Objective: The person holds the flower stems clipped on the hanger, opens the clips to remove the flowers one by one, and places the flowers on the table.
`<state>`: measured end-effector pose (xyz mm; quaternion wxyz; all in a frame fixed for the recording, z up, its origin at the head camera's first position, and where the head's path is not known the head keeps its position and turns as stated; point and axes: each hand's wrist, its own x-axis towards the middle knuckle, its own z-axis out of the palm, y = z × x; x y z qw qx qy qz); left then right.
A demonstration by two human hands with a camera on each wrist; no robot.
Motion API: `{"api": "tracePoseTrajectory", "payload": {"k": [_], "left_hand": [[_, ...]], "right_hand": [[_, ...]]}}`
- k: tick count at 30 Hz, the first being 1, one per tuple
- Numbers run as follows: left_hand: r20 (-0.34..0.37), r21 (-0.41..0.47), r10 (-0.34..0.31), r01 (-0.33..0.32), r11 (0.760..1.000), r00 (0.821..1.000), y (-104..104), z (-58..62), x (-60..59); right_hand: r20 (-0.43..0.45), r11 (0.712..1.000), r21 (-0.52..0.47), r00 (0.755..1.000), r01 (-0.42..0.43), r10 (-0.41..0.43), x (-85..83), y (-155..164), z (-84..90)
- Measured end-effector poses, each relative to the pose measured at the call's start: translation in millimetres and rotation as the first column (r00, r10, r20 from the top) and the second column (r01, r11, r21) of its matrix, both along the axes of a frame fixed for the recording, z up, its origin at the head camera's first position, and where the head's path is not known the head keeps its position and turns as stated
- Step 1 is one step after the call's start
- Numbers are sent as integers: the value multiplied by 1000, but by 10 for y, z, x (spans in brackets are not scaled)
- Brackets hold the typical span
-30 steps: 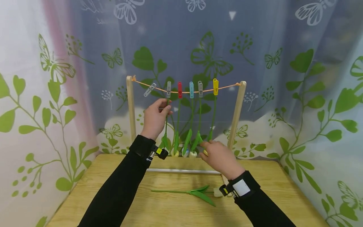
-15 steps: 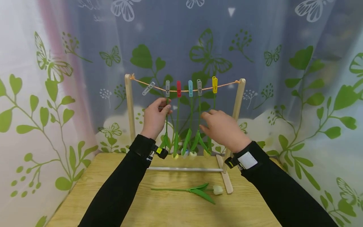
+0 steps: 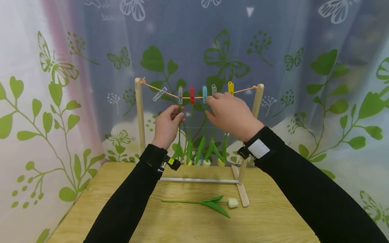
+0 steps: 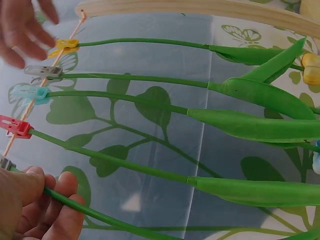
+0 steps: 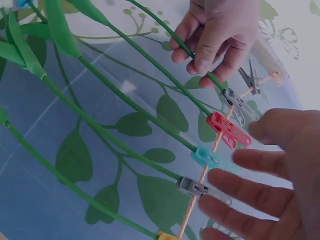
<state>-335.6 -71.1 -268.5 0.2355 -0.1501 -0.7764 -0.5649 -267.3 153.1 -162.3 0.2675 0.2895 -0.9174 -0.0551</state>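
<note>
Several artificial tulips hang upside down by their stems from clothespins on an orange cord. My left hand (image 3: 166, 127) pinches the green stem of the leftmost tulip (image 4: 112, 220) between thumb and fingers, just below its grey clothespin (image 3: 180, 95). With fingers spread and nothing in them, my right hand (image 3: 233, 114) is raised at the cord. It covers parts of the stems in the head view. In the right wrist view its fingertips are close to the blue clothespin (image 5: 204, 157) and another grey clothespin (image 5: 192, 187). A red clothespin (image 5: 222, 125) sits between the two hands.
Wooden posts (image 3: 139, 114) hold the cord at both ends, joined low down by a white rod (image 3: 197, 181). A tilted grey clothespin (image 3: 159, 94) hangs at far left, a yellow one (image 3: 231, 87) at right. One white tulip (image 3: 232, 203) lies on the wooden table (image 3: 127, 216).
My right hand has risen from the hanging leaves and flower heads up to the cord, moving slightly left at the end. The left hand has kept its grip on the stem.
</note>
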Motion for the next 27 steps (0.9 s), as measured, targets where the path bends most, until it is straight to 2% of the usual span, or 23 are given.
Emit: {"api": "tracePoseTrajectory", "payload": {"k": [7,12,21,27], "left_hand": [[-11,11,-27,27,1000,1000,1,10,11],[-16,9,-27,27,1000,1000,-21,-30,7],[-17,-25,-3,2,1000,1000,-1,-49,-13],[-6,-33,-5,5,999,1000,11,-70,-3]], "right_hand": [[-47,999,3,998,-50,50,-84,-136,184],[-85,997,7,994,-75,75,-177,-220,286],[-23,999,-3,998,-50,50,-405,-424,460],[80,999,8,996,-39,38,-562,-561,465]]}}
